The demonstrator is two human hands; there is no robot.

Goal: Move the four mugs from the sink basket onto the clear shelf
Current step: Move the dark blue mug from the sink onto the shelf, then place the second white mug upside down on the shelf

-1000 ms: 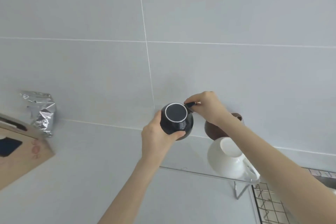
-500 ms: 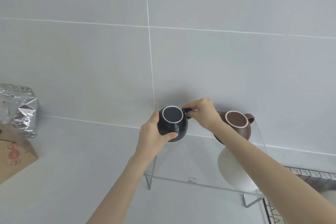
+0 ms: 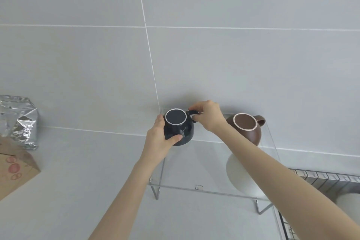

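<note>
Black mug lower toward clear shelf, left hand round body, right hand pinching handle (upside down).

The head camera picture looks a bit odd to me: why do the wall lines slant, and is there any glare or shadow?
Head view: the wide-angle lens bends and slants the tile seams; lighting is soft and even, with a faint shadow on the wall behind the black mug; a small highlight glints on its side; the foil bag shines brightly; the clear shelf is nearly invisible apart from its edges.
</note>
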